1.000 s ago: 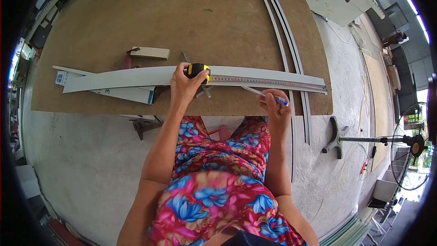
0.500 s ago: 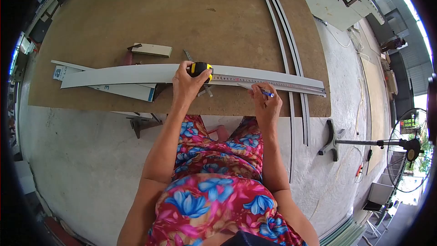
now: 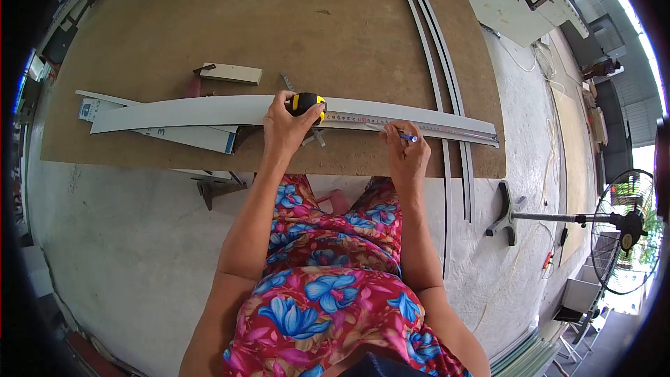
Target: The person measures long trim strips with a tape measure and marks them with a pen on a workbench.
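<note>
My left hand [image 3: 283, 122] is closed on a black and yellow tape measure [image 3: 305, 106], resting on a long white strip [image 3: 188, 112]. The blade [image 3: 419, 128] is pulled out to the right along the strip's near edge. In my right hand [image 3: 406, 150] is a pen [image 3: 409, 137] with a blue end; its tip meets the strip's near edge beside the blade. Under the strip's left part lies a white board [image 3: 188, 138] with blue print. Partly hidden beneath the strip, near the tape case, is a metal tool [image 3: 319, 137] I cannot make out.
A pale block [image 3: 232, 74] lies beyond the strip on the brown table [image 3: 279, 21]. Long narrow rails [image 3: 436, 42] cross under the strip's right part and overhang the near edge. A standing fan [image 3: 628, 227] is on the floor at right, with cables around.
The whole view has shifted very slightly. My right hand has tilted a little and the pen has moved slightly with it. My left hand keeps its hold on the tape measure.
</note>
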Demonstrator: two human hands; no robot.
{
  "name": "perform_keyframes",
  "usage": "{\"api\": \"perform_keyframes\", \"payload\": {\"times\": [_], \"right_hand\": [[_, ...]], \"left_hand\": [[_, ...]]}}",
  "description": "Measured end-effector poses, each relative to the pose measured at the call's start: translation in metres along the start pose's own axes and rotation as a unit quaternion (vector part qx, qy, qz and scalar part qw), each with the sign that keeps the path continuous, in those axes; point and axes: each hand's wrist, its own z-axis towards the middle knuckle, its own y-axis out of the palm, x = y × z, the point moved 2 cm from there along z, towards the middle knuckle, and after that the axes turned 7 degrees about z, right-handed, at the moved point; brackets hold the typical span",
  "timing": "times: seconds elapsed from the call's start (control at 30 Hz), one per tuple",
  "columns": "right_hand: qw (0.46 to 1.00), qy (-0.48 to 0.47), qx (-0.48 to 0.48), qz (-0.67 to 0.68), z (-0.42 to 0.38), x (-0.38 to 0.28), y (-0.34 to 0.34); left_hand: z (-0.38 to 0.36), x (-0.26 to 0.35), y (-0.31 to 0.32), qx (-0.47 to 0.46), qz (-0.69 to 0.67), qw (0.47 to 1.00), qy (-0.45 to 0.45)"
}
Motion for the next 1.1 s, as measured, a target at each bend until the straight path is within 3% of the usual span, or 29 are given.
{"api": "perform_keyframes", "payload": {"times": [0.3, 0.4, 0.5, 0.6, 0.7, 0.93, 1.03, 1.1], "right_hand": [[0.998, -0.034, -0.016, -0.046, 0.003, 0.0, -0.002], [0.999, 0.026, -0.008, -0.025, 0.004, -0.006, -0.005], [0.999, 0.01, -0.008, -0.038, 0.004, -0.002, -0.002], [0.999, 0.051, -0.006, 0.007, 0.004, -0.006, -0.004], [1.0, -0.02, 0.003, 0.019, 0.007, 0.004, 0.001], [1.0, 0.005, -0.01, -0.015, 0.003, -0.003, -0.007], [0.998, -0.027, 0.048, 0.03, 0.0, 0.0, -0.005], [0.998, 0.02, 0.001, 0.054, -0.002, 0.005, -0.009]], "left_hand": [[-0.001, 0.003, -0.002, -0.004, -0.001, 1.0, -0.004], [-0.003, 0.004, -0.003, 0.01, 0.005, 1.0, 0.003], [0.001, -0.001, 0.001, 0.002, -0.003, 1.0, 0.002], [0.002, -0.005, 0.001, -0.003, -0.006, 1.0, -0.003], [0.003, -0.003, 0.003, 0.004, 0.007, 1.0, 0.005], [0.001, 0.002, 0.0, -0.02, -0.005, 1.0, -0.009], [0.0, 0.001, 0.0, -0.01, 0.005, 1.0, -0.007], [-0.002, 0.007, -0.002, -0.005, 0.01, 1.0, -0.001]]}}
